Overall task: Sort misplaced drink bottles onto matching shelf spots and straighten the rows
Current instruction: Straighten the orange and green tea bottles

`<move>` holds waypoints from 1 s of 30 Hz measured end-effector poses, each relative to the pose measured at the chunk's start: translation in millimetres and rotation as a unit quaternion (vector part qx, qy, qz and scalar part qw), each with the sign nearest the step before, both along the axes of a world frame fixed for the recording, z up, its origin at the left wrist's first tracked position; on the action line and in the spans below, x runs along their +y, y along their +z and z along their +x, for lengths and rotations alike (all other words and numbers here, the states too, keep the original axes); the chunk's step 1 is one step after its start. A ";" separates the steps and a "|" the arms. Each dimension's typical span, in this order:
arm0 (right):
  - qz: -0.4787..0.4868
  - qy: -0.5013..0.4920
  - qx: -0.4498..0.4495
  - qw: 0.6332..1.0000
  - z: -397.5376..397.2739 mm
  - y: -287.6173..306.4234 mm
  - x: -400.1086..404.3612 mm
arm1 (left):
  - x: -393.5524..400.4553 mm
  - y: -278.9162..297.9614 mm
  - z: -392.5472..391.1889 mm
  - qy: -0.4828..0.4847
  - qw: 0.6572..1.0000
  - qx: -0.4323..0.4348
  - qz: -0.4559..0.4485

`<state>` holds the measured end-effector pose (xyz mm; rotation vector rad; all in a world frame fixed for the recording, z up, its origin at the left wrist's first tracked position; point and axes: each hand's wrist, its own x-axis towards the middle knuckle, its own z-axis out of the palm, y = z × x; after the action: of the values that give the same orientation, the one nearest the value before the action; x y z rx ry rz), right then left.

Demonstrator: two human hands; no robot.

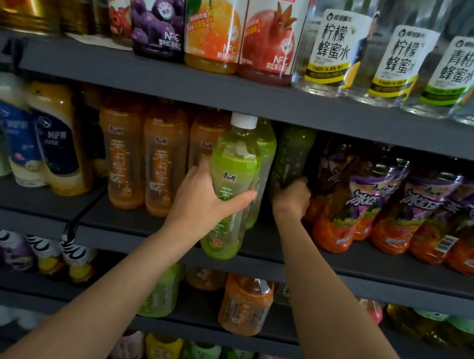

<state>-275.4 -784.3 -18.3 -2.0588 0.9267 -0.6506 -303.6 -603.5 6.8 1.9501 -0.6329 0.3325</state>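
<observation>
Risk was the green tea bottle (pixel 229 190): left hand (pixel 207 198) gripped its middle, base hanging at the middle shelf (pixel 370 265) near edge, so a slip would drop it. Right hand (pixel 292 197) curled round a darker green bottle (pixel 292 156) farther back; shoving could topple the red tea bottles (pixel 407 215) just right. Counted: three orange tea bottles (pixel 146 163) at left, three green, roughly five red.

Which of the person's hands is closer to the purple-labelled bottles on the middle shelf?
Right. The right hand grips a dark green bottle right beside the purple-labelled bottles. The left hand holds a light green bottle farther left.
</observation>
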 end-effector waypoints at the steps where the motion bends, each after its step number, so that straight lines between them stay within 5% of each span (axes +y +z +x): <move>1: -0.007 0.001 -0.004 1.000 -0.2 -2.0 -0.2 | 0.1 -1.0 0.6 -0.001 1.000 -0.001 -0.002; 5: -0.032 0.064 -0.059 0.996 -12.8 -13.8 0.8 | 0.2 -2.9 2.8 -0.010 1.000 0.004 0.000; 9: 0.051 0.147 -0.097 0.983 -22.7 -17.5 -7.3 | 3.0 -1.8 9.2 -0.019 1.000 0.006 0.010; 18: 0.095 0.159 -0.097 0.978 -25.8 -25.8 -6.7 | 0.4 0.9 6.3 0.000 1.000 0.006 0.006; 24: -0.009 0.112 -0.052 0.992 -56.0 -11.0 2.8 | -14.4 2.8 -7.5 0.090 0.995 -0.031 0.042; 30: 0.103 0.392 -0.025 0.914 -108.5 20.2 21.9 | -32.1 -2.5 -24.1 0.140 0.989 -0.051 0.007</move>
<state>-383.8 -762.4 1.9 -1.9807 0.0765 -0.1548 -327.7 -635.6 4.3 2.0468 -0.4258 0.6056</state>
